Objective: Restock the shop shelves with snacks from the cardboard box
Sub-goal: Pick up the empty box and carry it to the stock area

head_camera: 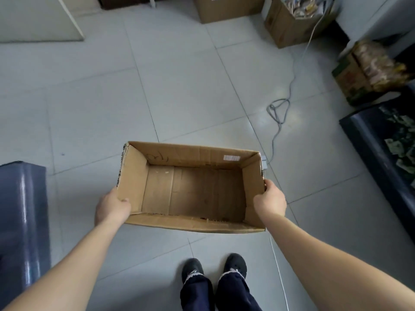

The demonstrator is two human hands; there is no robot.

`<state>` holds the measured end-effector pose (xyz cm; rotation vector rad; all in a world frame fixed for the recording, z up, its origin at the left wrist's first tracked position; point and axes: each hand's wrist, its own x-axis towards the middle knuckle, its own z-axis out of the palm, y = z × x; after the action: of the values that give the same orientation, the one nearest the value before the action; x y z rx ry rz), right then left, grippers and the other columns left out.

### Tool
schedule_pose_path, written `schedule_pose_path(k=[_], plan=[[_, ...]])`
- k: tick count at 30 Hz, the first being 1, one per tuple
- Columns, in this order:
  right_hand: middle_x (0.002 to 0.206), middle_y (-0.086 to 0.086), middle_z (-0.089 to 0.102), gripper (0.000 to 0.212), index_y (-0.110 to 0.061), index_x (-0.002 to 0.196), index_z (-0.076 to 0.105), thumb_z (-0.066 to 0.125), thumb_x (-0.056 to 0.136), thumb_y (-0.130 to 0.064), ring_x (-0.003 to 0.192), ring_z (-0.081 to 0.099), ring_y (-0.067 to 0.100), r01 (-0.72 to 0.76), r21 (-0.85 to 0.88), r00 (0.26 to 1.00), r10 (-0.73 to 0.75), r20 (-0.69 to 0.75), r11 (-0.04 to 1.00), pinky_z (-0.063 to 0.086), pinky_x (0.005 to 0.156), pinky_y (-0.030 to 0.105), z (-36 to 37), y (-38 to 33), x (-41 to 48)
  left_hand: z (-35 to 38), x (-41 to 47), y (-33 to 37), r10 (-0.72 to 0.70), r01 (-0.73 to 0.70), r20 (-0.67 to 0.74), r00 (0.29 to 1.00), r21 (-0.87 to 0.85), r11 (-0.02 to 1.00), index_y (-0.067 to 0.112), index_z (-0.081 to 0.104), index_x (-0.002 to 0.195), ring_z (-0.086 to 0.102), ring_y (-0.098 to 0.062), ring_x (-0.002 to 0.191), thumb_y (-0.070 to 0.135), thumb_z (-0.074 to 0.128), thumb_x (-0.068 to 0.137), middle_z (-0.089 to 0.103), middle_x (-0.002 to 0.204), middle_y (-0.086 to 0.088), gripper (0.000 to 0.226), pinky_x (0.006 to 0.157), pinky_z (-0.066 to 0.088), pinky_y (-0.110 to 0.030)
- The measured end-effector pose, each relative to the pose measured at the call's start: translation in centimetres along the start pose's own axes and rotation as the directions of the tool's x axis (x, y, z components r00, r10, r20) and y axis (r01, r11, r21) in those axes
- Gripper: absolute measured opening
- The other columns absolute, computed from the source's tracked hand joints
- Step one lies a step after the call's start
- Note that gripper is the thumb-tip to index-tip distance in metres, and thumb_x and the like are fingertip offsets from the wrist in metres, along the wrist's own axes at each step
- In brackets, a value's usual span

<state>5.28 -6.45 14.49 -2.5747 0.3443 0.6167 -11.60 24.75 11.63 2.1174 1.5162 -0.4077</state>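
An open brown cardboard box point(193, 153) is held above the tiled floor in front of me, and I see nothing inside it. My left hand point(112, 204) grips its left wall near the front corner, thumb inside. My right hand point(270, 198) grips the right wall the same way. No snacks lie in the box. A dark shelf point(368, 149) at the right edge carries several snack packets point(402, 140).
More cardboard boxes stand at the back: a closed one point(226, 7), one full of packets point(292, 23), and another with packets point(363, 72) at the right. A grey cable point(280, 111) loops across the floor. A dark blue unit point(22, 221) stands at my left. My feet are below the box.
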Motion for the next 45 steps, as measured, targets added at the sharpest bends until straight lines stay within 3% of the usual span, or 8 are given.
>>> schedule_pose_path(k=[6,11,25,29,37,45], plan=[[0.116,0.014,0.064,0.05,-0.02,0.134,0.053,0.048,0.087,-0.003,0.108,0.058,0.034,0.112,0.003,0.989,-0.111,-0.098,0.994,0.047,0.089,0.035,-8.2,-10.2,-2.6,-12.1,-2.8,3.5,0.048,-0.068,-0.153,0.987,-0.131,0.989,0.015,0.059,0.126,0.057,-0.038,0.11,0.018,0.053,0.091,0.06,0.126,-0.014,0.035,0.089,0.049,-0.04],[0.115,0.017,0.064,0.039,-0.013,0.126,0.051,0.05,0.088,-0.004,0.108,0.059,0.036,0.2,0.03,0.966,-0.193,-0.171,0.979,0.046,0.088,0.036,-13.8,-19.1,-3.0,-20.5,-3.3,6.2,0.056,-0.128,-0.309,0.949,-0.218,0.967,0.016,0.056,0.134,0.055,-0.036,0.116,0.015,0.05,0.094,0.059,0.132,-0.011,0.04,0.092,0.047,-0.042],[0.117,0.011,0.063,0.043,-0.013,0.123,0.054,0.05,0.082,0.0,0.107,0.059,0.03,0.476,0.02,0.879,-0.474,-0.057,0.879,0.051,0.089,0.038,-24.3,-42.8,6.5,-36.3,5.2,19.8,-0.008,-0.166,-0.478,0.878,-0.321,0.932,0.009,0.07,0.111,0.061,-0.039,0.103,0.0,0.048,0.088,0.068,0.117,-0.015,0.033,0.078,0.047,-0.034],[0.117,0.012,0.063,0.043,-0.013,0.124,0.054,0.048,0.083,-0.002,0.108,0.057,0.031,0.521,0.004,0.851,-0.52,-0.069,0.853,0.049,0.087,0.036,-26.1,-50.2,10.1,-39.9,8.9,23.6,-0.062,-0.161,-0.502,0.862,-0.388,0.907,0.011,0.067,0.121,0.059,-0.035,0.112,0.002,0.049,0.088,0.066,0.125,-0.01,0.038,0.089,0.047,-0.037],[0.112,0.011,0.065,0.042,-0.013,0.122,0.058,0.048,0.084,0.0,0.101,0.059,0.03,0.598,-0.003,0.801,-0.597,-0.029,0.802,0.044,0.077,0.029,-24.9,-65.2,17.1,-46.2,19.2,28.8,-0.141,-0.126,-0.524,0.84,-0.442,0.888,0.012,0.07,0.116,0.06,-0.034,0.111,0.007,0.054,0.088,0.067,0.122,-0.009,0.033,0.089,0.048,-0.036],[0.113,0.01,0.065,0.042,-0.012,0.122,0.059,0.047,0.084,0.001,0.096,0.057,0.028,0.647,-0.013,0.761,-0.647,-0.043,0.762,0.045,0.076,0.03,-22.8,-80.4,24.2,-52.6,30.8,34.8,-0.207,-0.107,-0.507,0.837,-0.522,0.847,0.012,0.069,0.117,0.06,-0.032,0.112,0.007,0.055,0.086,0.067,0.123,-0.008,0.035,0.092,0.047,-0.036]])
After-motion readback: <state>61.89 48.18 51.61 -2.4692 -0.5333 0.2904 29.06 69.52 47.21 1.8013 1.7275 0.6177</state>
